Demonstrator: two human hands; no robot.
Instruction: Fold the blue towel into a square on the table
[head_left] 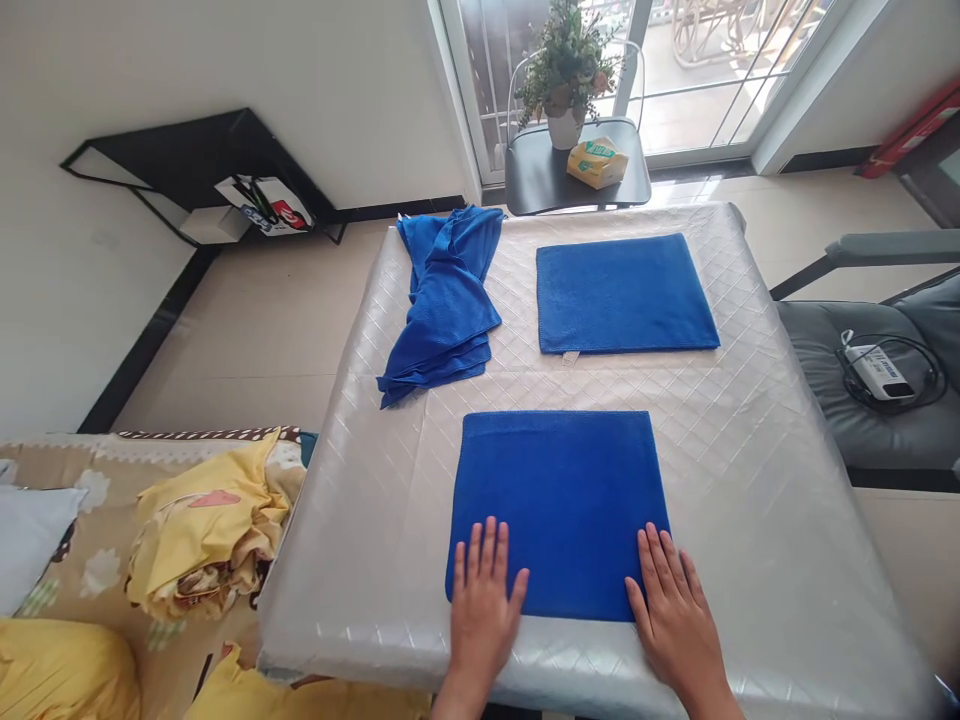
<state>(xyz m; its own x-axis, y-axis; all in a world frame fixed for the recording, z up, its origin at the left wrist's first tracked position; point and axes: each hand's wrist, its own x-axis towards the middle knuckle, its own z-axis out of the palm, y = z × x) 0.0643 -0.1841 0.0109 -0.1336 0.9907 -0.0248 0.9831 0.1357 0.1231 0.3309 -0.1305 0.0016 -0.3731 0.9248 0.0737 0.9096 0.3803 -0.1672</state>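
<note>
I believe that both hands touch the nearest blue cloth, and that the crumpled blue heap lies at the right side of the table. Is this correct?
Not quite: the head view shows the crumpled blue heap at the left side of the table, not the right. The left hand and right hand do touch the nearest blue cloth.

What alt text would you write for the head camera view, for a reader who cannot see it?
A person's left hand and right hand rest at the near corners of a flat blue towel on a silvery table cover. Beyond it are a second flat blue towel and, to its left, a crumpled heap of blue fabric.
</note>
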